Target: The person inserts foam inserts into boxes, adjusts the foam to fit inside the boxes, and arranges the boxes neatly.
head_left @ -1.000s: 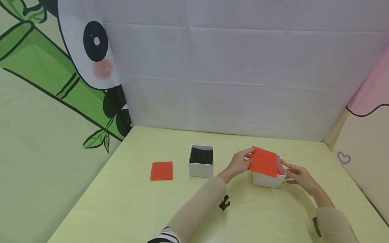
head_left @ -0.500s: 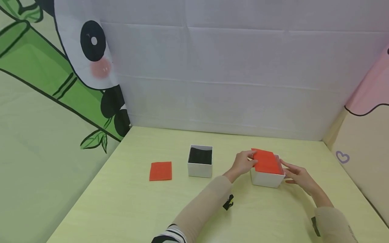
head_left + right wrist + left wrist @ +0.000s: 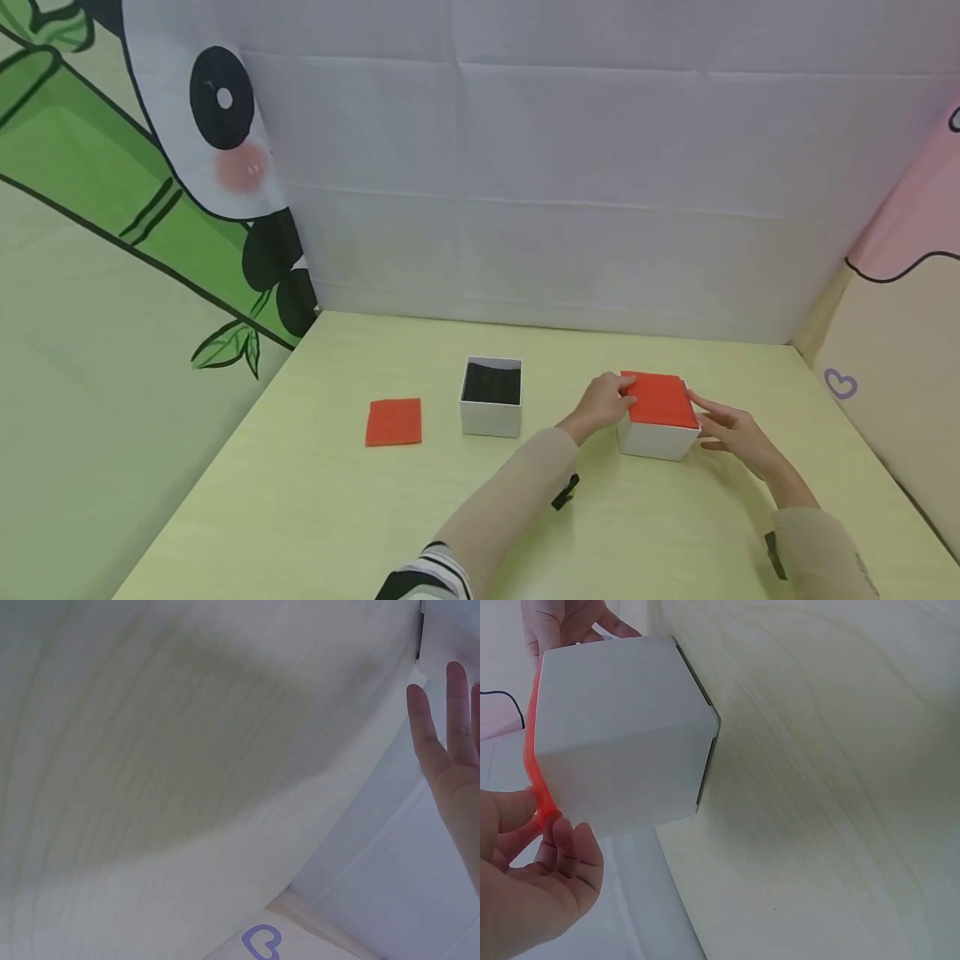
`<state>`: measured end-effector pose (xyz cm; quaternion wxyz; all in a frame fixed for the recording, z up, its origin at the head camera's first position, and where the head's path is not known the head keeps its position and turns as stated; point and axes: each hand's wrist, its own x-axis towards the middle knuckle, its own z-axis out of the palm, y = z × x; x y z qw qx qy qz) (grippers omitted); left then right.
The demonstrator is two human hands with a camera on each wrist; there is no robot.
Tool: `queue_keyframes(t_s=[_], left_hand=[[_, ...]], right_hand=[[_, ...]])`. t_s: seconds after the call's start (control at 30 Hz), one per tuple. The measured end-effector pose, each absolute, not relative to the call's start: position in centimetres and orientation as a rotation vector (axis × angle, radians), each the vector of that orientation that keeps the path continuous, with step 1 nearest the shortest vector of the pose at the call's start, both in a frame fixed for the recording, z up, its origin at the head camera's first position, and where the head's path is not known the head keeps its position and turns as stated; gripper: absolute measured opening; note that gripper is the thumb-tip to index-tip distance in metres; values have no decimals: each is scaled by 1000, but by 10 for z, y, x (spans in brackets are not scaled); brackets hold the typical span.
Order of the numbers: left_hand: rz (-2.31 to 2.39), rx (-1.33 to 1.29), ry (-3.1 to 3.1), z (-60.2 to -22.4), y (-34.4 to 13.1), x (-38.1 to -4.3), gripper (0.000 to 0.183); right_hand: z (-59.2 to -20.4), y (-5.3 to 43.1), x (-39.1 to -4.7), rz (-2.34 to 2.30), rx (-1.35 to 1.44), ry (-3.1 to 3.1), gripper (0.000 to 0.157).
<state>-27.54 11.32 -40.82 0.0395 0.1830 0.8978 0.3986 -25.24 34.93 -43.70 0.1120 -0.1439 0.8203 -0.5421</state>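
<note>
A square red cloth (image 3: 660, 400) lies flat over the top of a white box (image 3: 654, 442) at the right of the table. At the box's left rim, my left hand (image 3: 604, 403) pinches the cloth's edge between thumb and fingers. The left wrist view shows the red edge (image 3: 532, 761) along the box's rim, with the pinching fingers (image 3: 574, 851) beside one corner. My right hand (image 3: 738, 433) is at the box's right side, its fingertips right at the wall and rim. Its fingers (image 3: 457, 712) look straight in the right wrist view. The cloth hides the box's inside.
A second white box (image 3: 491, 419), with black material (image 3: 491, 385) inside, stands left of my left hand. Farther left, another red cloth (image 3: 393, 422) lies flat on the pale yellow table (image 3: 300, 508). A white fabric backdrop (image 3: 570, 208) rises behind the table's far edge.
The cloth has come down from a tilted position to lie flat across the box's top. My left hand has shifted slightly right and down with it; the right hand stays at the box.
</note>
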Motion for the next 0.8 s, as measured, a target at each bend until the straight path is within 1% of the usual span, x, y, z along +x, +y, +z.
queue_keyframes(t_s=[0.23,0.47,0.67,0.77,0.8], left_hand=[[1088,533,2790,-405,117,-275,36],[1091,490,2774,-403,121,-273,34],[892,461,2876,-401,126,-274,33],[824,451,2913,-401,129,-274,27],[811,451,2917,-401,129,-274,21]], right_hand=[[-436,348,-253,-1568,-405,2419,54],[-436,347,-253,-1583,-405,2412,54],[-435,346,-252,-1583,-386,2414,54],[-433,345,-251,-1583,-379,2410,54],[-433,345,-251,-1584,-375,2409,54]])
